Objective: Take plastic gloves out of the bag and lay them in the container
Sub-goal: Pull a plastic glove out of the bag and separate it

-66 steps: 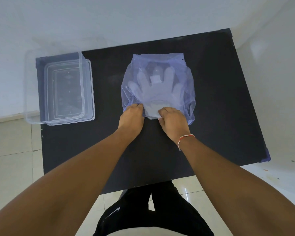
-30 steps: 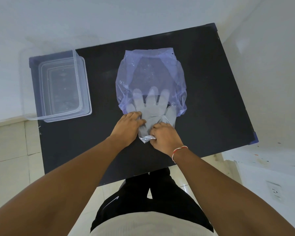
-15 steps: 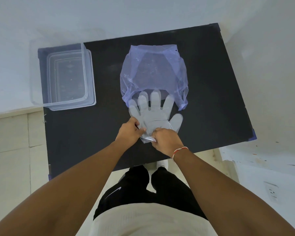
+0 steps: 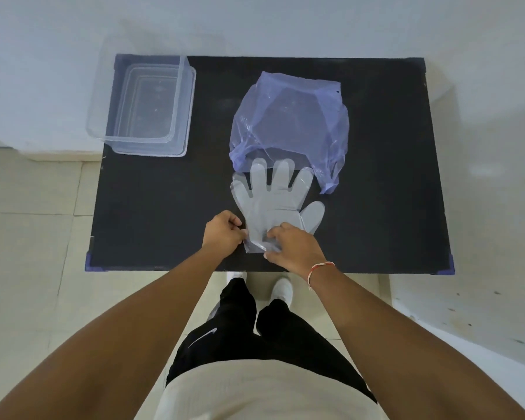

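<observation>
A stack of clear plastic gloves (image 4: 274,201) lies flat on the black table (image 4: 152,201), fingers pointing away from me, fingertips still under the mouth of the bluish plastic bag (image 4: 288,122). My left hand (image 4: 223,233) pinches the cuff's left corner. My right hand (image 4: 291,247) pinches the cuff's right side near the table's front edge. An empty clear container (image 4: 143,104) stands at the table's far left corner.
A pale wall runs behind the table and along its right side. Tiled floor shows to the left and below. My legs and white shoes stand just under the table's front edge.
Both hands have drawn the gloves toward me, out of the bag; the gloves were fully inside it earlier and now lie almost wholly outside. The bag has stayed in place.
</observation>
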